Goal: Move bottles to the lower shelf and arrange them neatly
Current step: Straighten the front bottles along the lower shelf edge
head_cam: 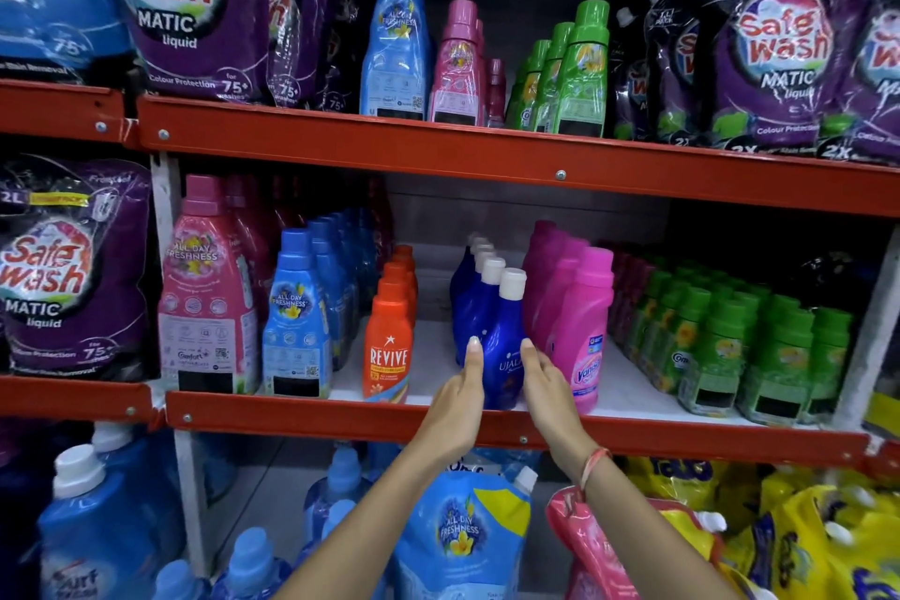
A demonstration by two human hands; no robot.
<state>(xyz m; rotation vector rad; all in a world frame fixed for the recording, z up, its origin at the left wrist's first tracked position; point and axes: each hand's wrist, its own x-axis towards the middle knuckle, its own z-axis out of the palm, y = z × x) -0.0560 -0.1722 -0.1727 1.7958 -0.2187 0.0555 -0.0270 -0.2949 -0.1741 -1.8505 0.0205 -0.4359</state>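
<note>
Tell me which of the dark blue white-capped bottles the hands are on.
The front one of the row, at the shelf edge: left hand and right hand flank it; the others stand behind, untouched.

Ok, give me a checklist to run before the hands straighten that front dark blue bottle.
1. Left hand flat against the dark blue bottle: ok.
2. Right hand on its other side: ok.
3. Bottle upright, white cap on: ok.
4. Gap to the orange bottle on the left: ok.
5. Clear of the pink bottle: cannot tell, very close.
6. In line with the blue row behind: cannot tell.
</note>
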